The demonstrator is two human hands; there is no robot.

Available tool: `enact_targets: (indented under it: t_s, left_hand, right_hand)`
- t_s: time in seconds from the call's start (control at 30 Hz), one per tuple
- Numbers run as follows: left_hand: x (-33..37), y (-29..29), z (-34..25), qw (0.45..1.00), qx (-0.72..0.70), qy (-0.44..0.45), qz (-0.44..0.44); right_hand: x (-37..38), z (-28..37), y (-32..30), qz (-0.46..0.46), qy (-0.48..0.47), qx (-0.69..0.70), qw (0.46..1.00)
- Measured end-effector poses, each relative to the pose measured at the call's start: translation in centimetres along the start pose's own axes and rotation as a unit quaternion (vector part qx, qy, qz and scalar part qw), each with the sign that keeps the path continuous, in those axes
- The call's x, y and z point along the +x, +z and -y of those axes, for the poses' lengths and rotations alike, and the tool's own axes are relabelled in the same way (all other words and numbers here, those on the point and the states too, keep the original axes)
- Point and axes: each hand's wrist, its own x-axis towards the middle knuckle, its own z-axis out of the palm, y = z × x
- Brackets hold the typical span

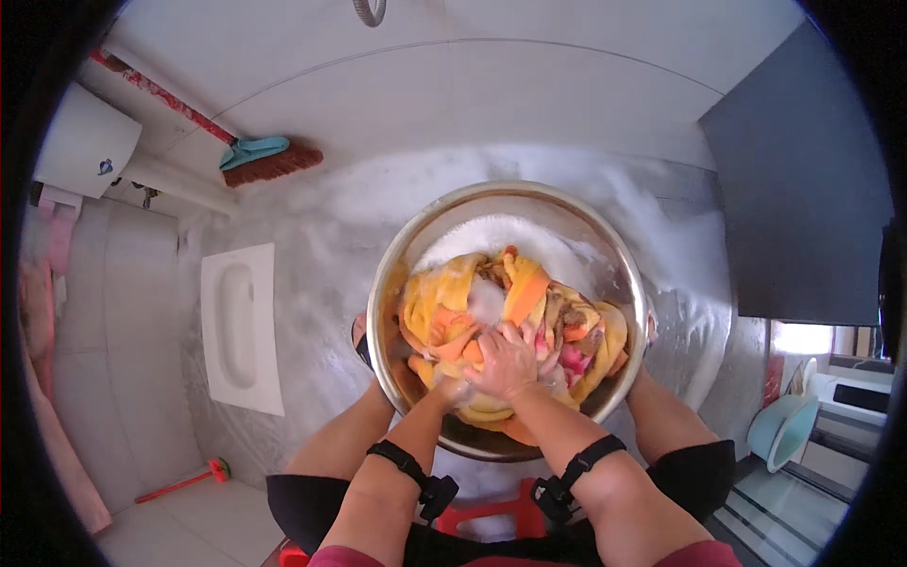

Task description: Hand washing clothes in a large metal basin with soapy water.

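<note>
A round metal basin (401,257) stands on the wet floor between my legs. It holds a heap of wet yellow and orange cloth (449,288) with brown and pink patches, and white suds (515,231) fill its far side. My right hand (507,364) presses down on the middle of the heap, fingers bent over the cloth. Beside it, my left hand (455,388) is pushed into the near left of the heap; its fingers are hidden among the folds and foam. Black straps with small devices circle both forearms.
White foam covers much of the floor around the basin. A squat toilet (241,326) is at left, a broom (269,159) against the far wall, a red-handled brush (217,470) at lower left. A dark panel (803,180) and light-blue basin (782,432) stand at right. A red stool (496,515) is below me.
</note>
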Motion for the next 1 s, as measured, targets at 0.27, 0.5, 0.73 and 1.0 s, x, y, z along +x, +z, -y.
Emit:
enact_targets:
  t_s: [0.27,0.5,0.73,1.0]
  left_hand:
    - [0.0,1.8,-11.3,0.916,0.381,0.127,0.005]
    - [-1.4,-3.1,-17.5,0.955,0.241,0.059,-0.164]
    - [6.0,-2.6,-15.5,0.954,0.104,-0.077,-0.27]
    - [12.5,-6.5,-14.2,0.978,0.131,-0.042,-0.157]
  right_hand:
    - [9.9,-3.9,0.8,0.14,0.121,-0.007,0.983]
    - [6.8,-3.7,-5.1,0.061,0.213,0.094,0.971]
    - [-10.3,-6.0,-7.2,-0.074,0.186,0.18,0.963]
    - [-9.6,-1.0,-6.8,0.208,0.195,-0.008,0.958]
